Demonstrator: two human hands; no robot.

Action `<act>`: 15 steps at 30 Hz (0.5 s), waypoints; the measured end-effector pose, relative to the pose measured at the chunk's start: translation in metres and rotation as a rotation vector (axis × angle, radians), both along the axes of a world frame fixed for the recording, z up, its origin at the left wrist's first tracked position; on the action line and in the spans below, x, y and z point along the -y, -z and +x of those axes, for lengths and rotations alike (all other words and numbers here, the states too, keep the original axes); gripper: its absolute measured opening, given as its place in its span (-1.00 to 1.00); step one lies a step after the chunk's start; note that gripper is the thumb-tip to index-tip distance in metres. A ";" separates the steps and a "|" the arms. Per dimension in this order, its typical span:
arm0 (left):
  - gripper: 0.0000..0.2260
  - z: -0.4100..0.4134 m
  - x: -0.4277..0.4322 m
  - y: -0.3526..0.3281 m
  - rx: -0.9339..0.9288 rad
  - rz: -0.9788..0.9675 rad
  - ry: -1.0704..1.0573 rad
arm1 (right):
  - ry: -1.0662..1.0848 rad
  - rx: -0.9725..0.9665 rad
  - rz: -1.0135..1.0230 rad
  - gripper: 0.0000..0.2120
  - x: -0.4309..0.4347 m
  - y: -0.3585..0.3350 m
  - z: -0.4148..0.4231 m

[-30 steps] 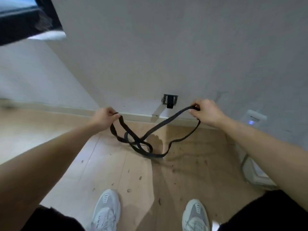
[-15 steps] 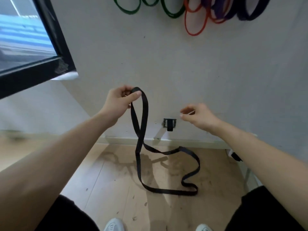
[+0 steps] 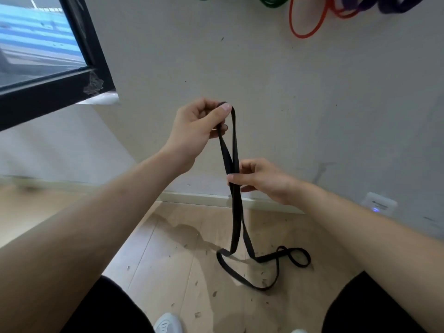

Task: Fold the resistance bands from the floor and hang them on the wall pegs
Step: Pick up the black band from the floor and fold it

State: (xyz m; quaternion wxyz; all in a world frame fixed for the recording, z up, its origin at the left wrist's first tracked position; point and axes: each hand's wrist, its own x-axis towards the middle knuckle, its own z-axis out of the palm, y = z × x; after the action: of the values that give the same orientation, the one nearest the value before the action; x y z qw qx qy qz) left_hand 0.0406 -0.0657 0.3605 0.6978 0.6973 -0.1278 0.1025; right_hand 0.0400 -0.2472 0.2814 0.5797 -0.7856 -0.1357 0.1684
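Hanging black band [image 3: 234, 224], thin, twisted: left grip [image 3: 194, 126] pinches top loop, right grip [image 3: 262, 179] pinches strands midway.

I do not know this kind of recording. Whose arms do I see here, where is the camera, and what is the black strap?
There is no machine here. A person wears a wide-angle camera on the head, so the single picture looks forward and down along their own two arms. The left hand pinches the top of a long black resistance band, raised in front of the wall. The right hand grips both strands lower down. The rest of the band lies in loose loops on the wooden floor. At the top edge, a red band and a green band hang on the wall; the pegs are out of view.
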 end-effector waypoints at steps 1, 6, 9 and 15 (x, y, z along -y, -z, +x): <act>-0.89 0.000 -0.002 -0.001 0.000 -0.013 -0.004 | -0.008 0.004 -0.007 -0.94 -0.002 0.002 0.002; -0.90 0.002 -0.018 0.003 -0.012 -0.030 -0.074 | -0.010 -0.005 0.013 -0.91 -0.011 0.004 0.005; -0.89 0.008 -0.031 0.007 -0.072 -0.079 -0.131 | 0.003 0.015 0.011 -0.94 -0.012 0.003 0.005; -0.80 0.020 -0.049 0.014 -0.253 -0.362 -0.204 | 0.064 0.084 0.008 -0.75 -0.003 -0.007 0.008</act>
State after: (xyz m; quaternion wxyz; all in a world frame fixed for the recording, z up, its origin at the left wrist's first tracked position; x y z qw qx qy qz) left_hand 0.0607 -0.0168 0.3461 0.8080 0.5773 0.0521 0.1058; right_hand 0.0478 -0.2438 0.2884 0.5816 -0.7937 -0.1353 0.1158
